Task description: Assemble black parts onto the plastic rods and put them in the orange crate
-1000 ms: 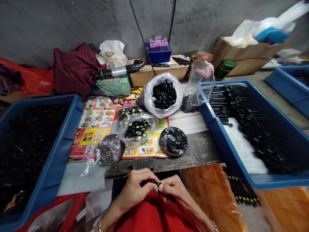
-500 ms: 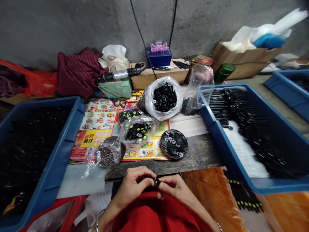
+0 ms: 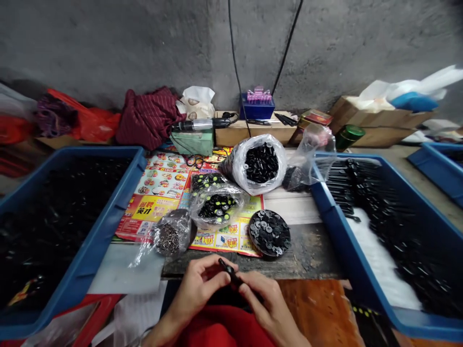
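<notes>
Both hands meet low in the middle, just over my red lap. My left hand (image 3: 197, 288) and my right hand (image 3: 262, 300) pinch a small black part (image 3: 228, 271) between their fingertips. Right beyond them lies a round black dish of washers (image 3: 269, 232). To its left sit a clear bag of black and green discs (image 3: 216, 206) and a small bag of metal pins (image 3: 170, 236). A bigger bag of black round pieces (image 3: 261, 164) stands further back.
A blue bin (image 3: 108, 226) of black parts stands at the left, another blue bin (image 3: 334, 226) of long black parts at the right. A colourful flyer (image 3: 155, 193) covers the bench. Boxes, a green tool, red cloth and cables line the grey wall.
The camera has tilted up and swung left, so the bench sits lower and further right in view. Both hands stay together on the black part, which now points up and left.
</notes>
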`<state>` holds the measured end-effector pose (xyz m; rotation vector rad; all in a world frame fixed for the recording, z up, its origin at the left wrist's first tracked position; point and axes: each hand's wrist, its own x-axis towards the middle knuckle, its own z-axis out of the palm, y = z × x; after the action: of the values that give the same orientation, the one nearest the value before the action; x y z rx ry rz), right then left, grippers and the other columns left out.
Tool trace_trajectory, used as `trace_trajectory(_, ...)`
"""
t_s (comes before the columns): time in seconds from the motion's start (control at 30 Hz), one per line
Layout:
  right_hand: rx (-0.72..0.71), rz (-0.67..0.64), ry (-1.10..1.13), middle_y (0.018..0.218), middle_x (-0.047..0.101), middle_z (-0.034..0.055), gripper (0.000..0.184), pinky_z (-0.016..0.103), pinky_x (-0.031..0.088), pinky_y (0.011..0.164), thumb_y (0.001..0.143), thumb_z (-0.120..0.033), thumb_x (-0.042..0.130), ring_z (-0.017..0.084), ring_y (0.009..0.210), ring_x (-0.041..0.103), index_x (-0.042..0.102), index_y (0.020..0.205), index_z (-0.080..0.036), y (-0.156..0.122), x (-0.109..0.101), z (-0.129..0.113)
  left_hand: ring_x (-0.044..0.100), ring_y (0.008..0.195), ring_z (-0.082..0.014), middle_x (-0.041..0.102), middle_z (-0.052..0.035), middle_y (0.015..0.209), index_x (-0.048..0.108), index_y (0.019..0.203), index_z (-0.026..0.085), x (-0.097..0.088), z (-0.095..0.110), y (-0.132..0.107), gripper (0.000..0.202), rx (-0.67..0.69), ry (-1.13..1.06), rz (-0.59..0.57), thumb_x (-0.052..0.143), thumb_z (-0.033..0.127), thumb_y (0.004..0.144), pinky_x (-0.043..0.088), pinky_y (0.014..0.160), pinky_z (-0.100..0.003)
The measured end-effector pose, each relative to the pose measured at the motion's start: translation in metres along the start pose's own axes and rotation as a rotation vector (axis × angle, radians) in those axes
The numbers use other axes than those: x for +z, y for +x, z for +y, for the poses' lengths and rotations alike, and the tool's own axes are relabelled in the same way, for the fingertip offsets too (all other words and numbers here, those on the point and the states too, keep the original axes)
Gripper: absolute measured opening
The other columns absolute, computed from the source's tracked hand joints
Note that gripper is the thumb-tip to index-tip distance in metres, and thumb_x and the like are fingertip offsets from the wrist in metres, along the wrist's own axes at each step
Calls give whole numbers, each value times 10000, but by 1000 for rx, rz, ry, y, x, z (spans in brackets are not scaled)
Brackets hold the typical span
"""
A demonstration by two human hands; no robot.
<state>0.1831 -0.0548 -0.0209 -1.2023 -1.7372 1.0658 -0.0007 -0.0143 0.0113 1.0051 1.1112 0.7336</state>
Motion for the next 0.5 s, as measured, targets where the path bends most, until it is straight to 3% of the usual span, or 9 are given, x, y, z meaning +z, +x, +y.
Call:
trace_trajectory(0.1, -209, -22, -265, 1008, 706, 114, 254, 311, 533, 780, 930, -136, 455, 211, 914, 641, 627, 1110, -185, 25, -19, -4, 690, 759, -215, 752, -66, 760, 690, 904, 143, -13, 10, 5, 315, 0, -204, 105, 745, 391, 719, 534, 736, -288)
trace_trajectory(0.17, -319, -33, -462, 1082, 692, 121, 290, 334, 529, 827, 926, -82, 426, 218, 992, 611, 613, 1128, -174, 49, -31, -7, 674, 671, -189, 729, -40, 688, 678, 979, 144, -24, 16, 12, 366, 31, -174, 172, 725, 416, 739, 531, 684, -273)
trace_trajectory(0.27, -441, -135, -772, 1231, 639, 125, 342, 377, 502, 910, 910, -45, 426, 239, 1104, 554, 590, 1190, -153, 87, -41, -7, 664, 632, -187, 740, -63, 761, 691, 1018, 149, -36, 22, 25, 327, 132, 112, 192, 660, 376, 786, 525, 608, -268)
trace_trajectory(0.37, -500, -200, -978, 1337, 563, 143, 386, 428, 448, 955, 889, -44, 481, 276, 1185, 485, 544, 1261, -125, 118, -39, 0, 670, 950, -255, 711, -107, 1113, 733, 928, 191, -41, 23, 37, 198, 284, 482, 171, 605, 266, 796, 537, 786, -323)
trace_trajectory(0.43, -512, -195, -1042, 1289, 587, 149, 368, 433, 415, 952, 888, -45, 503, 280, 1177, 474, 548, 1246, -118, 133, -36, 7, 628, 1073, -267, 689, -90, 1179, 740, 877, 209, -42, 21, 43, 177, 338, 624, 165, 587, 221, 790, 491, 917, -358)
trace_trajectory(0.5, -508, -183, -1081, 1115, 661, 130, 265, 403, 410, 887, 904, -67, 511, 264, 1054, 523, 599, 1147, -125, 147, -35, 13, 656, 1004, -253, 726, -80, 1082, 735, 888, 207, -43, 20, 47, 186, 334, 669, 161, 574, 214, 796, 497, 901, -348)
